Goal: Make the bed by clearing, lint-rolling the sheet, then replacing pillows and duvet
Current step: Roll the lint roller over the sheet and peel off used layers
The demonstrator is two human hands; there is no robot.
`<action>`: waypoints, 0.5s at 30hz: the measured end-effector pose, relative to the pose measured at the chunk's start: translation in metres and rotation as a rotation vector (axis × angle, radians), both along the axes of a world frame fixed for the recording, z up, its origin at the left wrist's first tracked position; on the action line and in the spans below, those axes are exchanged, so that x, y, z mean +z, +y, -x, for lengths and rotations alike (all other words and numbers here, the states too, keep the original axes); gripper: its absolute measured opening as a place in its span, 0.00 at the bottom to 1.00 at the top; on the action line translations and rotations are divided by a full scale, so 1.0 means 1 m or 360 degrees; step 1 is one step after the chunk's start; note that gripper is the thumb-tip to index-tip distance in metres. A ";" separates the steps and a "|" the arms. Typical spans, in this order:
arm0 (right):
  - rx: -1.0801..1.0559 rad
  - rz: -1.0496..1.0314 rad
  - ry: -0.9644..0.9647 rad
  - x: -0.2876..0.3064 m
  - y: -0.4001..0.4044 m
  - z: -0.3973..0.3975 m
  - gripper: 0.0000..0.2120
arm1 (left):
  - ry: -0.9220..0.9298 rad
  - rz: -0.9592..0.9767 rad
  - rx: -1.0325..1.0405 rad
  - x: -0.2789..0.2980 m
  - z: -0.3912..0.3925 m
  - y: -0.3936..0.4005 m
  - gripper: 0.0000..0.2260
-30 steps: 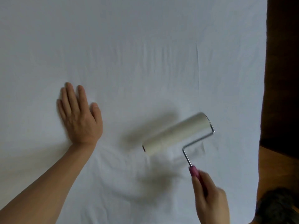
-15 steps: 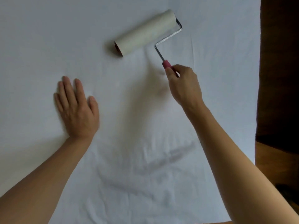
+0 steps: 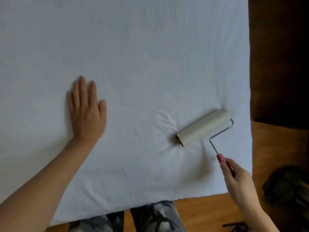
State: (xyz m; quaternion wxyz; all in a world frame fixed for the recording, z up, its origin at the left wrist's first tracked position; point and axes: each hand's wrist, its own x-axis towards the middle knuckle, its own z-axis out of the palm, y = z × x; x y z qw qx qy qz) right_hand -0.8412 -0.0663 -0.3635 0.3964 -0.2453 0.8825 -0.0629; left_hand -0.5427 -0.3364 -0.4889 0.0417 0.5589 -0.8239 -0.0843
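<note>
White cotton fitted sheet (image 3: 133, 47) covers the whole bed, bare of pillows and duvet, so the lint-rolling step looks to be in hand. Left hand (image 3: 87, 113) lies flat near the bed's front edge, fingers straight, pinning the cloth. Toward the front right corner, the cream paper-wrapped lint roller (image 3: 203, 127) presses in, puckering the sheet; right hand (image 3: 237, 180) grips its pink handle (image 3: 221, 159). Next stroke probably calls for steady pressure. Wooden floor (image 3: 200, 210) borders the bed.
</note>
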 end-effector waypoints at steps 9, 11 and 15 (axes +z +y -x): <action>-0.0242 -0.0193 0.0054 0.022 0.125 0.001 0.13 | 0.0072 -0.0153 -0.0323 0.009 0.052 0.130 0.23; -0.0257 -0.0177 0.0048 0.023 0.139 0.001 0.11 | 0.0060 -0.0183 -0.0345 0.009 0.054 0.147 0.24; -0.0198 -0.0008 0.0086 0.029 0.141 -0.008 0.09 | 0.0016 -0.0206 -0.0344 0.006 0.044 0.169 0.25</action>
